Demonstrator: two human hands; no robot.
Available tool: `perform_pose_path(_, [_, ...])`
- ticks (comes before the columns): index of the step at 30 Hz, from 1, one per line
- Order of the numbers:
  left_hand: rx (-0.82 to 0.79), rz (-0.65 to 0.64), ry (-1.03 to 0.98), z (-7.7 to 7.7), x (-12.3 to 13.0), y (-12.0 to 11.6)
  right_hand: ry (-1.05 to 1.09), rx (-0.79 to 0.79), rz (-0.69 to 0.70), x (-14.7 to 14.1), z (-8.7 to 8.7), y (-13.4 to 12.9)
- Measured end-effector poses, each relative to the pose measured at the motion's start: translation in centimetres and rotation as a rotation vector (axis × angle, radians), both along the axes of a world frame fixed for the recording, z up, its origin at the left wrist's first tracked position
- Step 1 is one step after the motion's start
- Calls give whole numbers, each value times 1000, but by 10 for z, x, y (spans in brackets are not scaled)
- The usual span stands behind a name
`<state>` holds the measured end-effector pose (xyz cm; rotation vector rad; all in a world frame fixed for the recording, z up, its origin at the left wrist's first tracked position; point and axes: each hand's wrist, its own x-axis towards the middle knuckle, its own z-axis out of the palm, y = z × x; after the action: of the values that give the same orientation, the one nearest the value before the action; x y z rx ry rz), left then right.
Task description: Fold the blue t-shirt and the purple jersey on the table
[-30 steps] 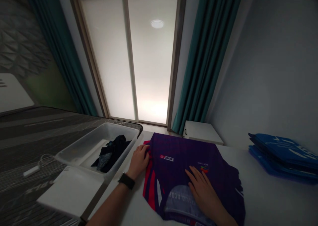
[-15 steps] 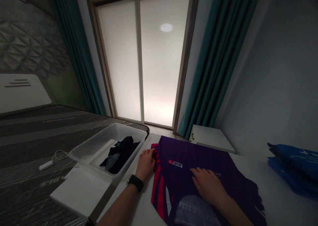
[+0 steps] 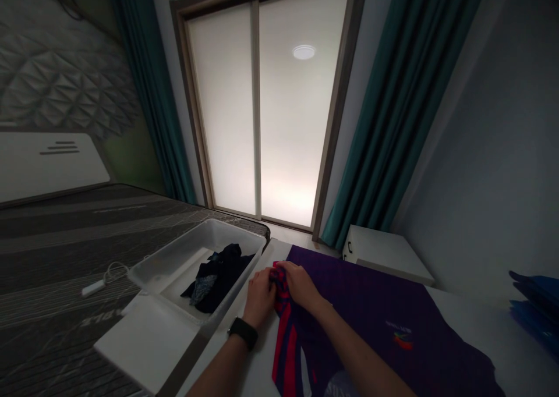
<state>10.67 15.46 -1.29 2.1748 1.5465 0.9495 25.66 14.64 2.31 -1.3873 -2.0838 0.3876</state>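
Just now, right hand (image 3: 302, 285): I've brought it off the front of the purple jersey (image 3: 367, 304) to meet my left, so the work seems to have turned two-handed at one edge.
Left hand (image 3: 261, 295): fingers curled closed on the bunched red-striped edge (image 3: 288, 356), just right of the translucent bin (image 3: 238, 234).
Right fingers: closed on the same bunch, tips partly hidden.
Jersey's place: on the white table (image 3: 262, 374), right of the bin, partly under my right forearm.
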Motion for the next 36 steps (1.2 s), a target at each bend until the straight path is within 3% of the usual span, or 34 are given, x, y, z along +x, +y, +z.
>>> perform_pose_path(5, [95, 13, -128, 6, 5, -4, 121, 5, 31, -2, -22, -1])
perform_pose_path(8, [138, -12, -196, 10, 7, -7, 161, 31, 46, -3, -26, -3])
perform_pose_path(13, [70, -23, -311, 13, 6, -9, 297, 83, -24, -3, -27, -2])
perform_pose_path(21, [82, -22, -85, 21, 4, -10, 584, 18, -174, 8, -31, -1])
perform_pose_path(29, [-117, 29, -656, 33, 5, -14, 473, 50, -170, 6, -33, 0])
perform_pose_path(33, [-168, 33, -756, 35, 7, -13, 414, 215, -223, 4, -31, -6])
perform_pose_path(36, [-226, 44, -865, 34, 7, -11, 277, 325, -115, 1, -27, -14])
